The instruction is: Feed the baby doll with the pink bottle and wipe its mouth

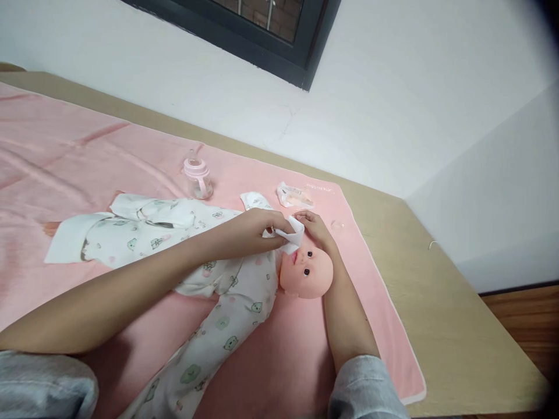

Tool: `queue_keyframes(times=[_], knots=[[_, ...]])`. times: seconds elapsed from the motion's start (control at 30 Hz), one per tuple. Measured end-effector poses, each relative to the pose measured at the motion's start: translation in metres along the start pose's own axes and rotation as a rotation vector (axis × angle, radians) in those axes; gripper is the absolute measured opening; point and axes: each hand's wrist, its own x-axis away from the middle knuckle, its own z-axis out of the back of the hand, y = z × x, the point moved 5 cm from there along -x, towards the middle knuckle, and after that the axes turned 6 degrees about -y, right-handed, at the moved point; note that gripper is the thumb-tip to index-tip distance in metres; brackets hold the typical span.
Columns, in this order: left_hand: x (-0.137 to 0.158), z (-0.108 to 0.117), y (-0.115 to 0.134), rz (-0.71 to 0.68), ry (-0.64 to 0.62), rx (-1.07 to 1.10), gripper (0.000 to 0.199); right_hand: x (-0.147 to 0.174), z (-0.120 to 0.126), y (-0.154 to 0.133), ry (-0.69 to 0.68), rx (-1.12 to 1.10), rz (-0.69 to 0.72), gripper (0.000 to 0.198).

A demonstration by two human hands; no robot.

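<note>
A bald baby doll (312,274) lies on its back, its head to the right, in white pyjamas (209,224) printed with small green animals. My left hand (257,228) reaches over its chest, with thumb and fingers closed on a folded white wipe (297,231). The wipe is at the doll's mouth and chin; exact contact is hidden. My right hand (315,228) lies beyond the doll's head, fingers loosely stretched toward the wipe's far edge. That forearm runs close along the top of the head.
A pink blanket (279,372) covers much of the wooden table (419,279). Behind the doll stand a baby bottle (198,177) with a pink collar and handle and a small crinkled packet (294,195). A clear round cap (337,224) lies right of my right hand. White walls border the table.
</note>
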Motion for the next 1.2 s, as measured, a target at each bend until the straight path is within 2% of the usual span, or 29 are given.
queue_keyframes(times=[0.23,0.37,0.5,0.7,0.97,1.2], knots=[[-0.003,0.007,-0.007,0.026,0.079,0.051,0.015,0.003,-0.001,-0.007,0.000,0.037,0.016,0.026],[-0.002,0.012,-0.007,0.034,0.071,0.029,0.017,0.003,0.000,-0.006,-0.003,0.049,0.010,0.026],[-0.002,0.009,-0.008,0.056,0.006,-0.045,0.018,0.000,0.001,-0.004,0.005,0.032,0.021,0.027],[-0.002,-0.009,-0.005,0.091,-0.136,-0.062,0.015,-0.002,0.002,-0.002,-0.003,0.022,0.011,0.027],[-0.003,-0.016,-0.004,-0.038,-0.128,-0.132,0.017,0.001,0.001,-0.004,0.007,0.049,0.003,0.025],[-0.003,-0.019,-0.001,-0.104,-0.079,-0.159,0.032,0.003,-0.001,-0.008,0.001,0.057,0.006,0.024]])
